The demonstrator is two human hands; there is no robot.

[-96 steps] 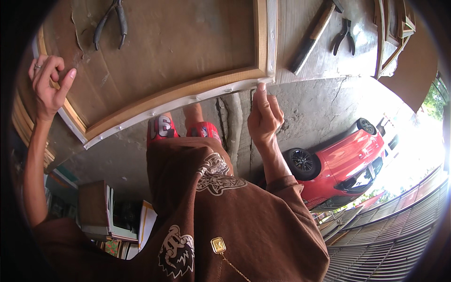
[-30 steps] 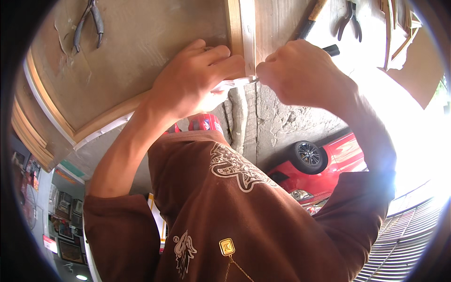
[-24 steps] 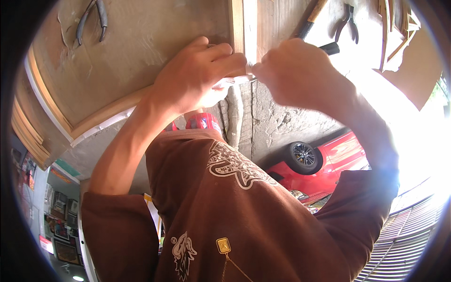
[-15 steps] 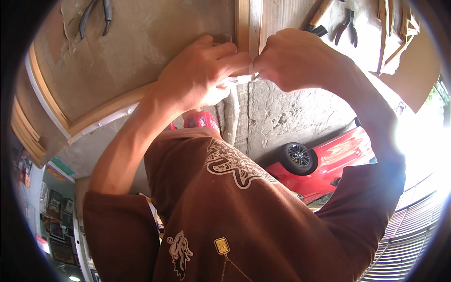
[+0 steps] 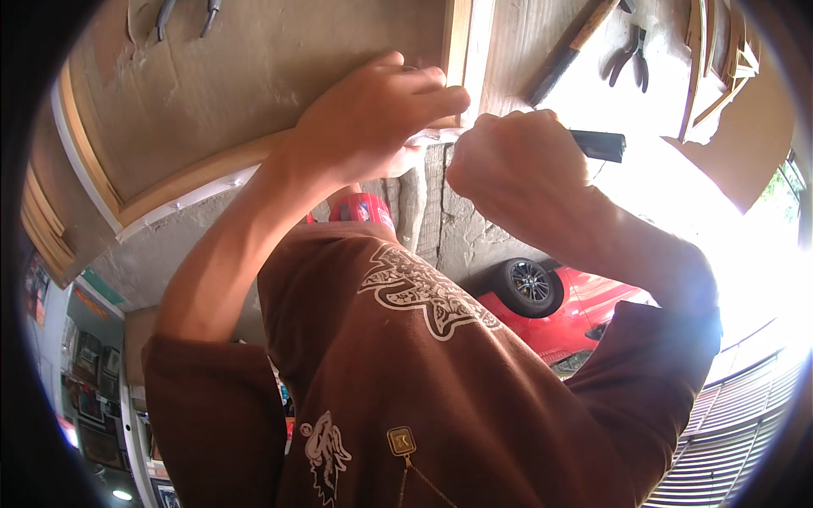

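Canvas frame (image 5: 254,102): likely light, wooden bars stiff, cloth soft; best held at the corner bar | left hand (image 5: 373,118) pinches white canvas edge (image 5: 190,193) at that corner | right hand (image 5: 517,165) fisted on dark tool (image 5: 597,146), just beside | raw beige back, pale wood.

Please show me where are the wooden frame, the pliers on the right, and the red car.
wooden frame (image 5: 174,182): head view, lower bar.
pliers (image 5: 631,57): head view, handles.
red car (image 5: 584,309): head view, body.

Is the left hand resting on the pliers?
No, the left hand presses the frame corner, while the pliers lie apart at the top edge.
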